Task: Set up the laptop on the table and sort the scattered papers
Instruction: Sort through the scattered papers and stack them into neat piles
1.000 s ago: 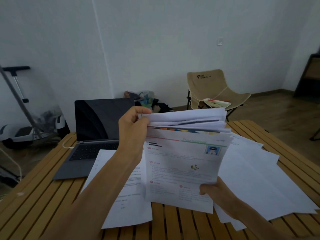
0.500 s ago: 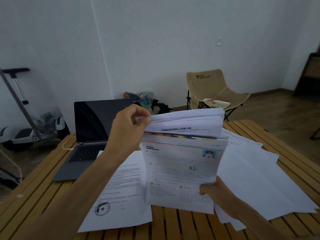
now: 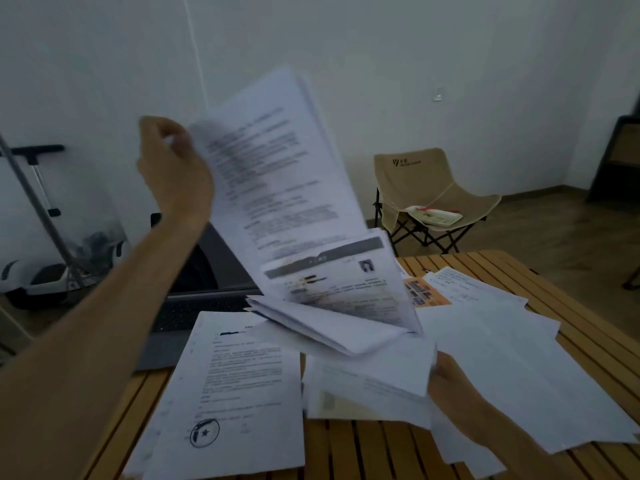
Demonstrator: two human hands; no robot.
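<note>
since half a second ago the left hand (image 3: 173,168) is lifting a printed sheet (image 3: 277,174) high above the table, where before it was only thumbing the top edge of the stack; the sheet is blurring with the swing.

head view: the left hand is pinching that sheet at its upper corner, fingers curled round the edge. the right hand (image 3: 450,386) is gripping the lower edge of the paper stack (image 3: 346,327), whose pages are fanning open, one with a small portrait photo showing. a stamped document (image 3: 235,386) is lying flat on the slatted wooden table (image 3: 571,296), overlapping the front edge of the open grey laptop (image 3: 187,317) behind it. loose white sheets (image 3: 502,341) are spreading across the table's right side, over an orange leaflet (image 3: 420,289). a beige folding chair (image 3: 429,188) is standing by the wall.
</note>
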